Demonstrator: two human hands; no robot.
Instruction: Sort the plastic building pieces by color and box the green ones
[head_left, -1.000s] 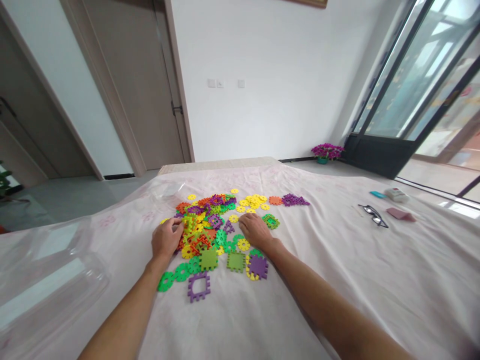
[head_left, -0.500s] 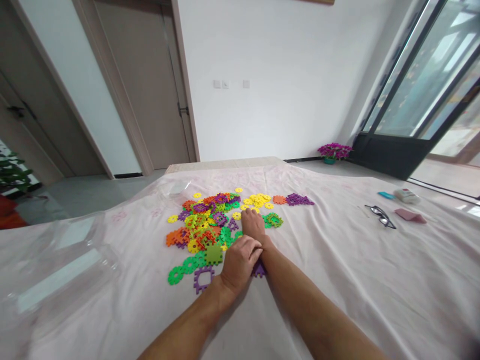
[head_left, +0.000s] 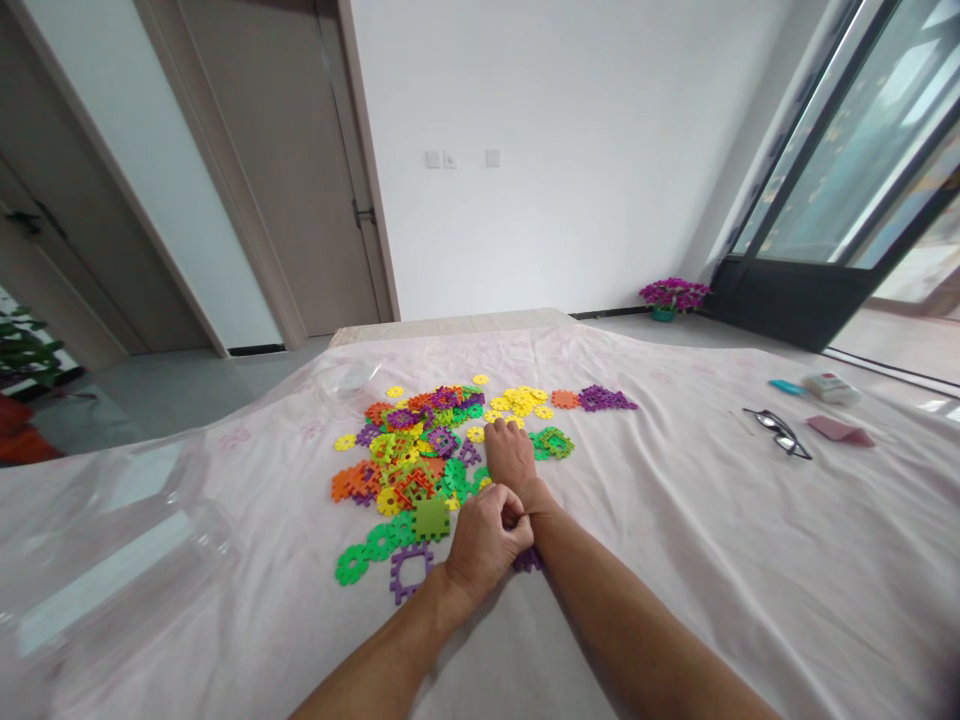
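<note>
My left hand (head_left: 487,535) is closed in a pinch right against my right wrist. What its fingertips hold, if anything, is hidden. My right hand (head_left: 511,456) reaches across above it, knuckles up, with its fingers bent down out of sight beside the pile of plastic building pieces (head_left: 412,450). Purple pieces (head_left: 528,560) show partly from under my left hand and right forearm. Left of my left hand lie an olive-green square piece (head_left: 431,520), a purple square frame (head_left: 412,570) and a row of green discs (head_left: 380,542). Green rings (head_left: 555,442) lie just right of my right hand.
Yellow discs (head_left: 519,402) and a purple cluster (head_left: 604,398) lie farther back on the pale cloth (head_left: 675,520). Clear plastic packaging (head_left: 112,570) spreads across the left. Glasses (head_left: 780,434), a pink cloth (head_left: 840,431) and a white packet (head_left: 830,388) are at right.
My left fingers have drawn into a tighter pinch beside my right wrist. My right hand stays at nearly the same spot. The view has shifted slightly.
</note>
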